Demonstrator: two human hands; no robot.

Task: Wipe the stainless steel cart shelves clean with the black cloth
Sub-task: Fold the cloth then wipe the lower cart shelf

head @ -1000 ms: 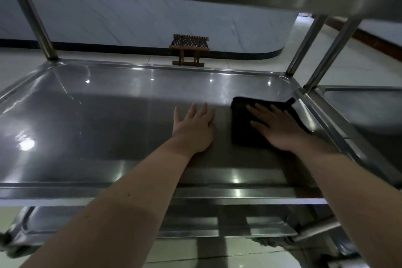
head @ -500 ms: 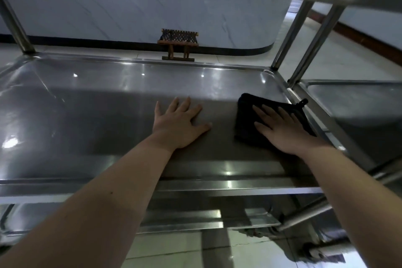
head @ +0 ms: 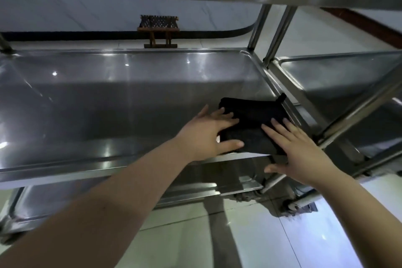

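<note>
Wiping seemed partly done: our left hand (head: 204, 137) and right hand (head: 304, 154) lay flat, fingers straight, on the black cloth (head: 252, 119) at the near-right corner of the middle shelf (head: 130, 104); the lower shelf (head: 65, 198) probably remained.

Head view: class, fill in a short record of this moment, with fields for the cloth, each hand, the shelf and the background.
cloth: black cloth, lying flat at the near right corner of the shelf, overlapping its front rim
shelf: middle shelf of the steel cart, shiny with light spots
left hand: straight fingers resting on the cloth's left edge
right hand: fingers flat on the cloth's right part, thumb off the front rim
background: small wooden stool on the floor beyond the cart
</note>
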